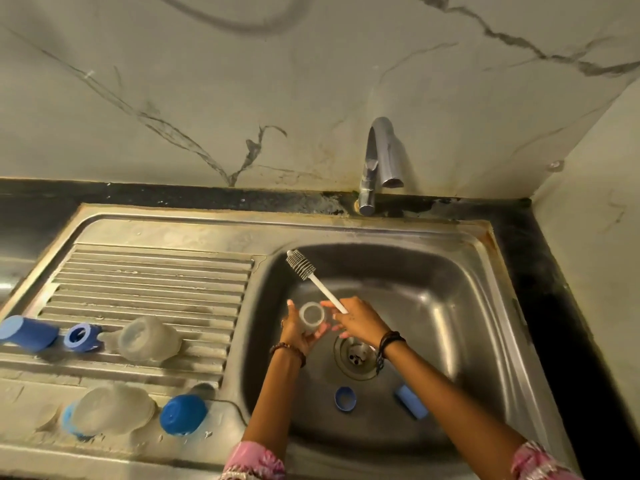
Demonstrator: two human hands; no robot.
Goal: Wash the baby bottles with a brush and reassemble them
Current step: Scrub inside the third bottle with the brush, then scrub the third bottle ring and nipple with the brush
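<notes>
I hold a clear bottle over the middle of the sink, just behind the drain. My left hand curls round its body, the open mouth tipped up toward me. My right hand pinches the white handle of the brush, whose bristle head points away to the basin's back-left corner, clear of the bottle.

To do this well I think I should swing the bristles round, feed them straight down the mouth and twist while my left hand keeps the bottle steady. The tap shows no water that I can see.

The bottle looks frosted, empty, with a wide round rim. A blue ring and a blue cap lie at the basin's front. On the drainboard two more clear bottles and blue parts wait.
</notes>
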